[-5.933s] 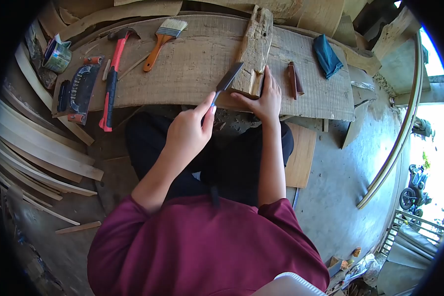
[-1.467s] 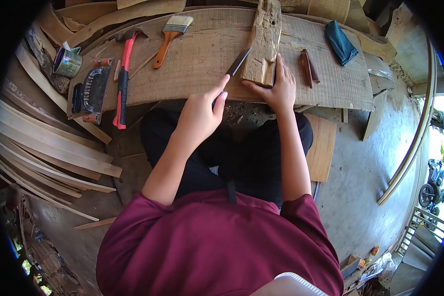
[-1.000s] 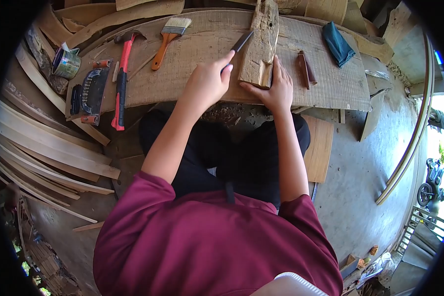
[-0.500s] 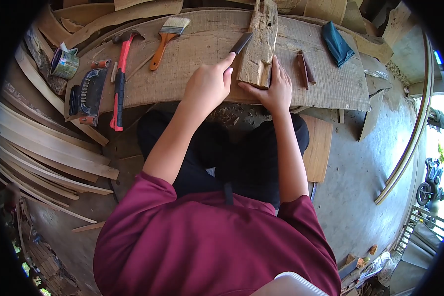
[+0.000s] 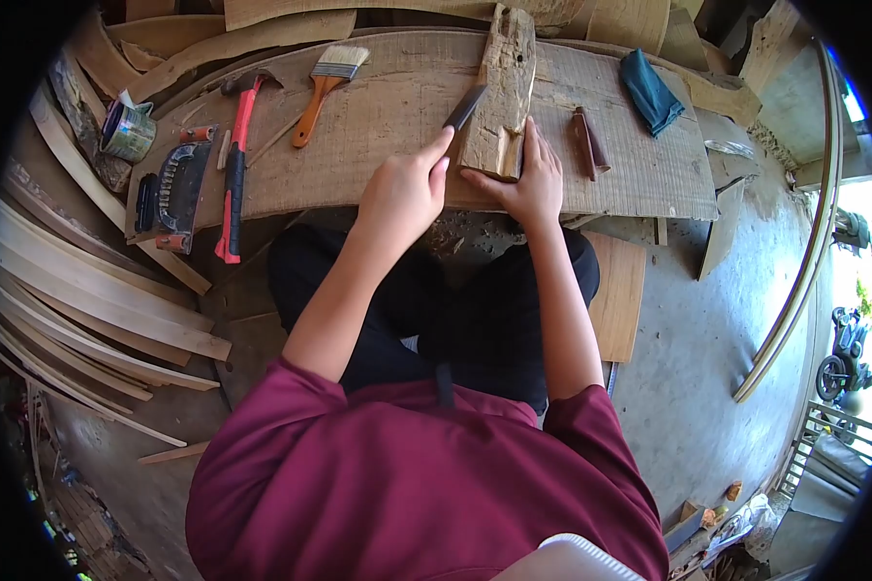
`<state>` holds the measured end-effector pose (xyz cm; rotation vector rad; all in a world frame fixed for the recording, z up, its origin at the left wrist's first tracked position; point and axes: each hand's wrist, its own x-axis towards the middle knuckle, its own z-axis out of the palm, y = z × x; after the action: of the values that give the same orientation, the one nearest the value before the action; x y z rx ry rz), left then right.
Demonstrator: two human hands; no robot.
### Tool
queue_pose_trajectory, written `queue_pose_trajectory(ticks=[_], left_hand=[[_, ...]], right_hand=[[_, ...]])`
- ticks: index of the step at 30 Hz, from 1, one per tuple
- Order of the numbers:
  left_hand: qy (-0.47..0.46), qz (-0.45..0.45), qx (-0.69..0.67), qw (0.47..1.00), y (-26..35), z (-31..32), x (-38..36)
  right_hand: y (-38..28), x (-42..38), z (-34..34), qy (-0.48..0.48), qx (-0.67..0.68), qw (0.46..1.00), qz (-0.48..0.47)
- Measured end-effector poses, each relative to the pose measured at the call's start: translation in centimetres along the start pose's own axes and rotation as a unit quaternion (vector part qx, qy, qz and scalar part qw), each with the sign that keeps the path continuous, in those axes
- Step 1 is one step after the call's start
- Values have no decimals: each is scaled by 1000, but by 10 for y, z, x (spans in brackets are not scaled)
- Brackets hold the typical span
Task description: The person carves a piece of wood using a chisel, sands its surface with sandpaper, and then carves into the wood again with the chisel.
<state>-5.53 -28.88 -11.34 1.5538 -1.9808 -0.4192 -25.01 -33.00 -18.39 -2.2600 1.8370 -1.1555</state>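
Observation:
My left hand [image 5: 404, 198] is closed round the handle of a knife, index finger stretched along its back. The dark knife blade [image 5: 466, 107] lies against the left edge of a rough, weathered wood block [image 5: 502, 87]. The block rests on a plank bench top, its long side pointing away from me. My right hand [image 5: 535, 184] grips the near end of the block, thumb across the front and fingers along the right side. To the right of it lies a dark brown sheath-like piece [image 5: 588, 145]. The knife handle is mostly hidden in my left hand.
On the plank [image 5: 397, 97] lie a flat brush [image 5: 322, 92], a red-and-black hammer [image 5: 237, 160], a sanding tool [image 5: 179, 184] and a blue-green cloth [image 5: 652, 92]. A tin [image 5: 128, 131] stands at the left. Curved wood strips [image 5: 107, 300] are stacked left; wood pieces line the back.
My left hand and the knife have moved slightly toward me along the block's left edge. My right hand still holds the block. The whole view has shifted a little.

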Motion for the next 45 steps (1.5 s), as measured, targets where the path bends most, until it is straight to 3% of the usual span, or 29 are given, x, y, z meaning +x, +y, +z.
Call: queue_pose_trajectory(ticks=[18, 27, 32, 36, 38, 45], left_hand=[[-10, -18, -6, 1000, 3, 3, 19], [-26, -31, -5, 999, 7, 4, -6], [10, -15, 0, 1000, 5, 16, 14], [16, -5, -11, 1000, 4, 13, -8], [-24, -36, -22, 999, 10, 7, -20], [-4, -13, -19, 1000, 4, 20, 14]], right_hand=[[0, -1, -1, -9, -3, 1000, 10], [1, 0, -1, -10, -7, 1000, 9], [3, -2, 2, 1, -19, 1000, 3], [0, -1, 0, -1, -22, 1000, 11], [1, -1, 1, 7, -16, 1000, -4], [1, -1, 1, -18, 0, 1000, 24]])
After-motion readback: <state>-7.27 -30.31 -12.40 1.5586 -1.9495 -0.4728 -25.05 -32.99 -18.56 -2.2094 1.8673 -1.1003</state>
